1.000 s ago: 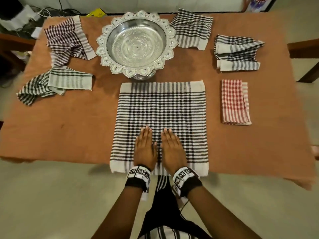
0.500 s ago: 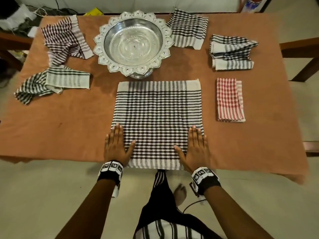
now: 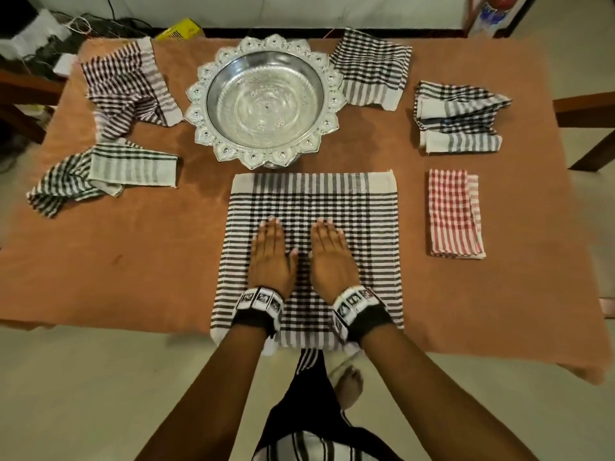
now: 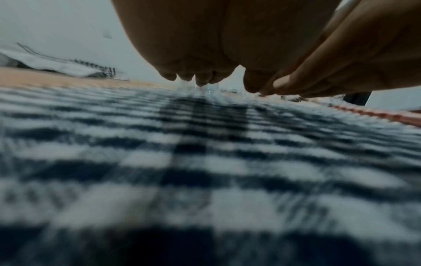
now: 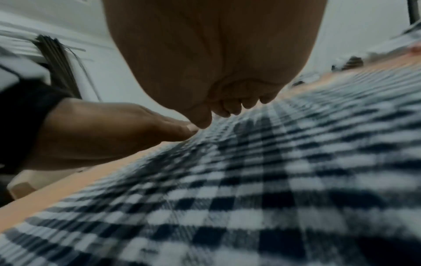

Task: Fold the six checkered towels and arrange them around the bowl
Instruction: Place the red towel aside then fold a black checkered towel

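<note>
A black-and-white checkered towel [image 3: 362, 207] lies spread flat on the table in front of the silver bowl [image 3: 264, 101]; its near edge hangs over the table edge. My left hand [image 3: 271, 251] and right hand [image 3: 329, 251] lie flat side by side on its middle, fingers straight, palms down. The wrist views show the same towel [image 4: 205, 171] [image 5: 273, 180] blurred under each palm. A folded red checkered towel [image 3: 454, 212] lies to the right. Crumpled towels lie at the left [image 3: 100, 171], back left [image 3: 128, 88], back right [image 3: 372, 73] and right [image 3: 459, 118].
The table carries an orange-brown cloth [image 3: 133, 261]. Cables and a yellow object [image 3: 179, 31] sit behind the table's far left. Wooden furniture [image 3: 585, 108] stands to the right. My striped clothing and a foot [image 3: 349, 384] show below the near table edge.
Half a second ago my hands lay apart at the towel's near corners. They have come together at its middle and slid forward. The towel lies flat as before.
</note>
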The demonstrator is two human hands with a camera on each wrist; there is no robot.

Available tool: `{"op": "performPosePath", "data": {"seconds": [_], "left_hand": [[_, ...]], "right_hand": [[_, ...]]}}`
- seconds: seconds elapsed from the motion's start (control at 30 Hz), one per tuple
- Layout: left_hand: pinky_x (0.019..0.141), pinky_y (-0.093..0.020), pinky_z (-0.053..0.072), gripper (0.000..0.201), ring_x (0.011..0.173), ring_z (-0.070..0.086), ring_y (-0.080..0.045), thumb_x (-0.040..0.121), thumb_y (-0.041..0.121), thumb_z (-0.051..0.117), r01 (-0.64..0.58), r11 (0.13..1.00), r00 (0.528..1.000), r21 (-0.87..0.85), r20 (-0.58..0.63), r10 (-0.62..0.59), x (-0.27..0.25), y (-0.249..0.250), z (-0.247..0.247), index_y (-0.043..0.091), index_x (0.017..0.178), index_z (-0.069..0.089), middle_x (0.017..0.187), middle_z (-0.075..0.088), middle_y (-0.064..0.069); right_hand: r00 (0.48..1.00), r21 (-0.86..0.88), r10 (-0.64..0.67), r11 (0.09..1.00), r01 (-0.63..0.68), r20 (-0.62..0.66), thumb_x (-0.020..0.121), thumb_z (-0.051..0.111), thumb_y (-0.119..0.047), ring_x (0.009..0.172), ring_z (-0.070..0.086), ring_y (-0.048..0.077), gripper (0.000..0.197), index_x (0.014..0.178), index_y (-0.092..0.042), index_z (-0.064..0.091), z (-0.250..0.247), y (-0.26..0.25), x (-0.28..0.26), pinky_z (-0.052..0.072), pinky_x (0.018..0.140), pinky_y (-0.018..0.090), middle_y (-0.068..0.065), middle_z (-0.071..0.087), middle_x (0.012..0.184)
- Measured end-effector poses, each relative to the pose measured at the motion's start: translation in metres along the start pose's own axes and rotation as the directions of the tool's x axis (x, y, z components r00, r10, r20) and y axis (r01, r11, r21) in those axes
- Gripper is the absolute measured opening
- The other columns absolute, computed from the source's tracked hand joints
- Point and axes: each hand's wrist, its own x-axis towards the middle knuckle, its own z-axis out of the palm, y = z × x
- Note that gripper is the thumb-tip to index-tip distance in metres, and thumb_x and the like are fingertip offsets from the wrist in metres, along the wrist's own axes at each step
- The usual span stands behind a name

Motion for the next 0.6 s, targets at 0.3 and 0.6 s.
{"op": "performPosePath", "data": {"seconds": [0.3, 0.6], "left_hand": [[0.122, -0.043, -0.003, 0.102, 0.15, -0.013, -0.022, 0.083, 0.082, 0.011, -0.069, 0.991, 0.984, 0.112, 0.172, 0.049, 0.009, -0.05, -0.003, 0.011, 0.155, -0.006, 0.162, -0.013, -0.005], [0.121, -0.036, -0.004, 0.1, 0.149, -0.013, -0.019, 0.082, 0.08, 0.0, -0.172, 0.98, 0.952, 0.103, 0.274, 0.138, 0.043, -0.059, -0.05, 0.01, 0.153, -0.012, 0.16, -0.018, -0.005]], "right_hand": [[0.994, 0.001, 0.085, 0.996, -0.085, 0.074, 0.096, 0.01, -0.067, 0.153, -0.006, 0.023, 0.083, 0.158, -0.013, 0.0, 0.004, 0.076, -0.006, -0.003, 0.123, 0.044, 0.005, -0.002, 0.166], [0.991, -0.109, 0.085, 0.991, -0.074, 0.106, 0.101, 0.01, -0.061, 0.152, -0.01, 0.024, 0.074, 0.157, -0.016, -0.008, -0.048, 0.097, -0.007, 0.0, 0.124, 0.046, 0.006, -0.01, 0.164]]}}
